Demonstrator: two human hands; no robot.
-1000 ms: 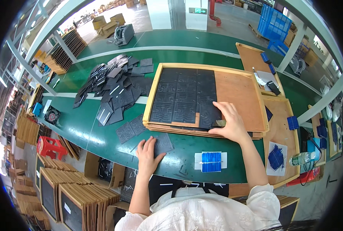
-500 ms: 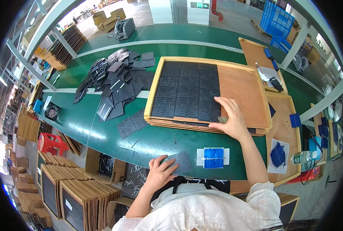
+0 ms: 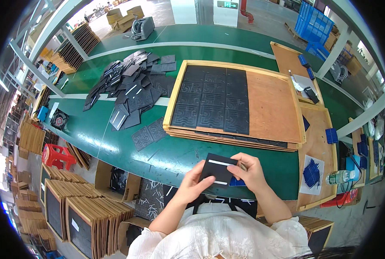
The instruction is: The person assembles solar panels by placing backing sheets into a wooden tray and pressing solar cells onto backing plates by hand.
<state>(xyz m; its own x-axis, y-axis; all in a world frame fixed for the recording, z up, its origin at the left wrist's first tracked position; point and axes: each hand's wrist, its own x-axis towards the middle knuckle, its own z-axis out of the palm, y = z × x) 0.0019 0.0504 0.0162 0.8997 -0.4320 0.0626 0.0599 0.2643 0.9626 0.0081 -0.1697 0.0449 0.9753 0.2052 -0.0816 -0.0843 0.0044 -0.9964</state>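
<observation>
At left, a heap of dark tiles (image 3: 130, 88) sprawls across the green surface (image 3: 115, 157), some lying face down with white strips showing; any jolt could send loose ones sliding, since they overlap at odd angles. Just below it, two patterned tiles (image 3: 143, 138) lie flat.

At the near edge, the left hand (image 3: 190, 185) grips a black tile (image 3: 217, 170) by its lower left side, thumb in front and fingers behind. The tile is held clear of the surface, its plain face up, one white strip across the top and another along the bottom. The left thumb lies just beside the lower strip; a slip there could rub or shift it.

Beyond, a wooden-framed board (image 3: 175, 97) carries rows of black tiles on its left side and bare wood on its right. A tile laid askew against that row would likely leave a gap.

The right hand (image 3: 252, 175) pinches the tile's upper right edge, thumb beside the strip's end. A small object within its fingers is too small to identify; holding both could loosen the grip. A blue bundle (image 3: 237, 182), partly hidden below, could be knocked by a dropped tile.
</observation>
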